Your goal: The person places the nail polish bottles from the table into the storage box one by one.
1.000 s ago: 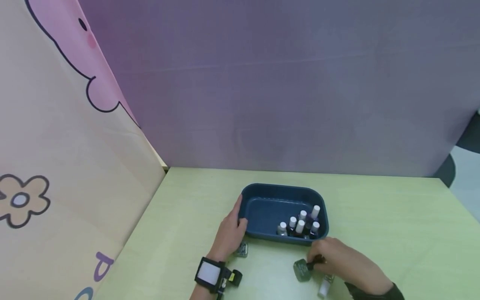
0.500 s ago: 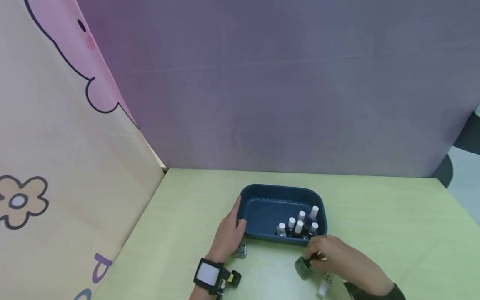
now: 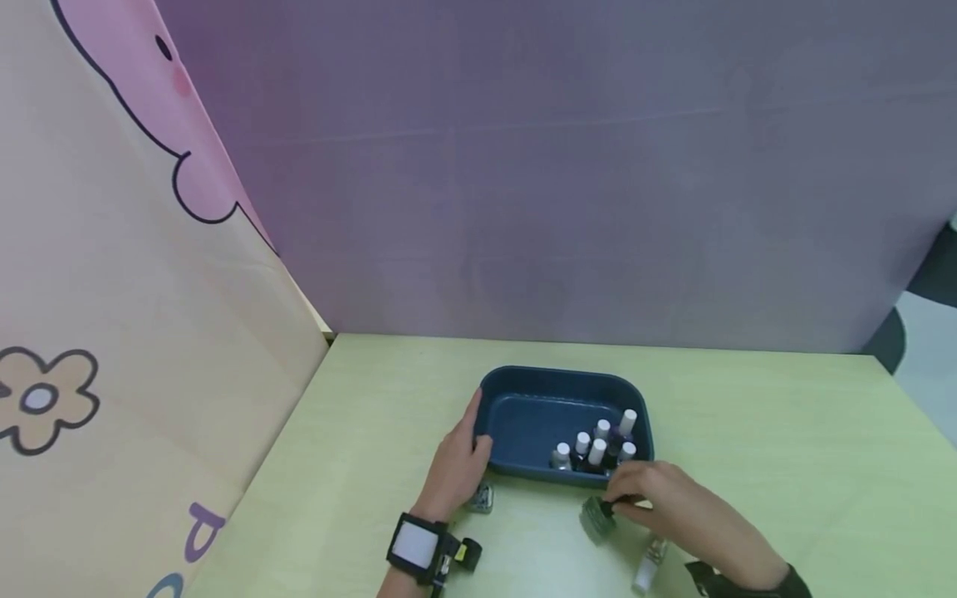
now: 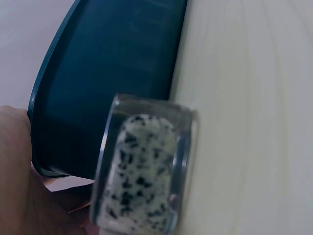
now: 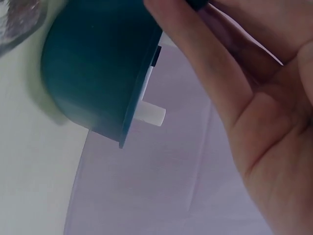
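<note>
My left hand [image 3: 458,461] grips the left end of a dark blue tray [image 3: 561,375], index finger along the outer wall and thumb at the near rim. In front of the tray, my right hand [image 3: 669,502] pinches the black cap of a green nail polish bottle [image 3: 596,522], which hangs tilted with its body to the left. Beside my left hand lies a clear glass bottle with black-and-white flecks [image 4: 144,171], close to the tray's near wall. A small bottle with a white cap [image 3: 645,575] lies below my right hand.
Several white-capped bottles [image 3: 596,453] stand grouped in the tray's near right corner. The pale green table [image 3: 785,432] meets a purple backdrop [image 3: 561,208] behind. A printed cream panel [image 3: 187,332] stands on the left.
My right hand has shifted slightly up and left toward the tray, carrying the green nail polish bottle, whose tilt has changed. My left hand stays on the tray.
</note>
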`<control>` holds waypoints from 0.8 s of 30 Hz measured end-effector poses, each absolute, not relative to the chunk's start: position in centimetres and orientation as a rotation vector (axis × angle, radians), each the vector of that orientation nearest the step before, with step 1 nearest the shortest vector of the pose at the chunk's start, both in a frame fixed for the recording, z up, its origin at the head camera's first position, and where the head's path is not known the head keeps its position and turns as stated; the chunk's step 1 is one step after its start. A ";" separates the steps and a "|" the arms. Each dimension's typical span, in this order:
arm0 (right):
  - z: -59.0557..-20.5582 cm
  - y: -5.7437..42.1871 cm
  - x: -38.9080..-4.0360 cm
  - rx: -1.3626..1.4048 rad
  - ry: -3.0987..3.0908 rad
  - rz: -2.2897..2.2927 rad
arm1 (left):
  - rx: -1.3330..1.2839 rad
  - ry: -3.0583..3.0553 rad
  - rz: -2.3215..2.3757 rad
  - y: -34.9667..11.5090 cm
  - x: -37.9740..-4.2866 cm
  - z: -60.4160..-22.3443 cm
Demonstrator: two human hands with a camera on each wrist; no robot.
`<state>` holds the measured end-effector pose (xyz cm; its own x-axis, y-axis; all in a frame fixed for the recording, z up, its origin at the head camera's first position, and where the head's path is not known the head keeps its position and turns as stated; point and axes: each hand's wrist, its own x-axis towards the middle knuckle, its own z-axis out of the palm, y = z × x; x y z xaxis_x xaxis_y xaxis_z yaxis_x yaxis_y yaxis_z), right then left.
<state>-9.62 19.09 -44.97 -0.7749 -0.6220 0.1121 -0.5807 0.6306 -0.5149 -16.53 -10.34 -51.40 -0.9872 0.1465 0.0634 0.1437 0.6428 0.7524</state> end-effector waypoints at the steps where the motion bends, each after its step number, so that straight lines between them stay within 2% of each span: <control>1: -44.9 19.1 -9.6 -1.026 2.787 -0.825 | 0.250 2.843 1.301 -10.3 -16.5 -51.4; 24: -44.6 19.0 -9.5 -1.151 2.980 -0.743 | 0.252 2.839 1.319 -10.3 -16.3 -51.1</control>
